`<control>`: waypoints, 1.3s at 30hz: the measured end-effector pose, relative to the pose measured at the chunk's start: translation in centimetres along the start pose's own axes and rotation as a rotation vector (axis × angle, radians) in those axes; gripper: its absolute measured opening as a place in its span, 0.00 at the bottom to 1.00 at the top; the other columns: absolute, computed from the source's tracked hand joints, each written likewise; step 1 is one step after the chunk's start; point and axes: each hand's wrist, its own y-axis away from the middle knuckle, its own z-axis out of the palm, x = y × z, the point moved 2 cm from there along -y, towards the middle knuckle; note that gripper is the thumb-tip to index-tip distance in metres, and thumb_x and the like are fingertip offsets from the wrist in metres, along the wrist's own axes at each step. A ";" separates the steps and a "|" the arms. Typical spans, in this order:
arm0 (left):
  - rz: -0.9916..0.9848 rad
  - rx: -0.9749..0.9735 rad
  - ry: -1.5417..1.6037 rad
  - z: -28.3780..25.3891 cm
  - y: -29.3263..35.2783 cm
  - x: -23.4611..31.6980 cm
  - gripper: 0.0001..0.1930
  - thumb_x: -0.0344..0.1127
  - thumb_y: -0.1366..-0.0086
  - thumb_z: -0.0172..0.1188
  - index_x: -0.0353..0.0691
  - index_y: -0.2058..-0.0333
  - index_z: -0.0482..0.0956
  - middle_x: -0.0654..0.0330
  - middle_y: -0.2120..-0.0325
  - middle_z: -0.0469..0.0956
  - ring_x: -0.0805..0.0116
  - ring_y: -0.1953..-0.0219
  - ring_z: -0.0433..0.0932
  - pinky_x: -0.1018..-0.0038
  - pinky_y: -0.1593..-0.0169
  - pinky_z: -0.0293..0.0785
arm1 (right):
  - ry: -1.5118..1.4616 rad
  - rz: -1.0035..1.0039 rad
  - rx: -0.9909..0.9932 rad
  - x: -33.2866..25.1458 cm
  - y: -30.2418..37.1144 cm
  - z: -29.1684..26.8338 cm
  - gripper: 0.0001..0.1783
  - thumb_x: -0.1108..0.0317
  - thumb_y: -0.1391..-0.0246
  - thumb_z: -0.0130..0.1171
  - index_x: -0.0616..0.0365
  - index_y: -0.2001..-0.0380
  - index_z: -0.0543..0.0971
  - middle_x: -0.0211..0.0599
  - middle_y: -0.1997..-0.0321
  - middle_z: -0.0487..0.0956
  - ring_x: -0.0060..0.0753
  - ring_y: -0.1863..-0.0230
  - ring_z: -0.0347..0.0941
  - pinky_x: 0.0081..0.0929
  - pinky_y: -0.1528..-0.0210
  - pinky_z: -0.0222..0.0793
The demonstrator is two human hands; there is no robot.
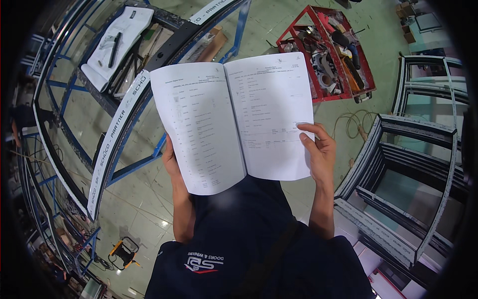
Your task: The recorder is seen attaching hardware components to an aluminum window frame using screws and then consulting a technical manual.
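An open booklet of white printed sheets [206, 129] is spread in front of my body, with lists and small drawings on its left page and lines of text on the right. My left hand [170, 158] supports its left edge, most of the fingers hidden behind the paper. At the right edge, my right hand [322, 152] grips the page, with the thumb and forefinger lying over the front. The booklet's spine runs down between the two pages.
A curved, film-covered frame profile [117, 134] rests on blue metal stands at left, near papers with a black marker [115, 50]. Ahead right is a red tool carrier [368, 74]. Dark frames [398, 199] stand at right. A yellow-black device [124, 253] and loose cable [356, 122] lie on the floor. Another person [30, 117] is far left.
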 end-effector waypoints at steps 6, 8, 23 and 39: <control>0.061 -0.046 0.009 -1.8 -0.2 0.6 0.28 0.48 0.29 0.44 0.38 0.37 0.66 0.50 0.41 0.72 0.50 0.43 0.74 0.56 0.42 0.71 | -0.022 0.022 0.001 0.2 0.3 -0.2 0.11 0.81 0.44 0.55 0.65 0.57 0.80 0.33 0.54 0.76 0.23 0.52 0.72 0.19 0.49 0.63; 0.069 -0.044 -0.014 -1.9 -0.2 0.7 0.28 0.47 0.30 0.45 0.37 0.37 0.66 0.49 0.41 0.72 0.50 0.43 0.74 0.56 0.41 0.71 | -0.045 0.042 0.010 0.3 0.4 -0.2 0.11 0.81 0.44 0.55 0.65 0.57 0.80 0.33 0.54 0.76 0.23 0.52 0.71 0.18 0.49 0.63; 0.044 -0.097 -0.146 3.0 -0.3 -2.2 0.26 0.46 0.30 0.45 0.36 0.38 0.67 0.52 0.45 0.75 0.58 0.45 0.76 0.63 0.42 0.72 | -0.124 0.265 0.032 2.1 1.4 0.0 0.11 0.77 0.41 0.56 0.63 0.55 0.80 0.30 0.58 0.80 0.19 0.56 0.72 0.17 0.50 0.64; 0.392 0.060 -0.686 5.7 1.2 -1.6 0.21 0.35 0.32 0.54 0.30 0.44 0.74 0.56 0.54 0.81 0.70 0.54 0.79 0.75 0.47 0.75 | 0.366 -0.116 -0.172 -3.6 1.9 8.4 0.16 0.67 0.46 0.67 0.68 0.59 0.82 0.43 0.64 0.82 0.28 0.66 0.77 0.24 0.64 0.71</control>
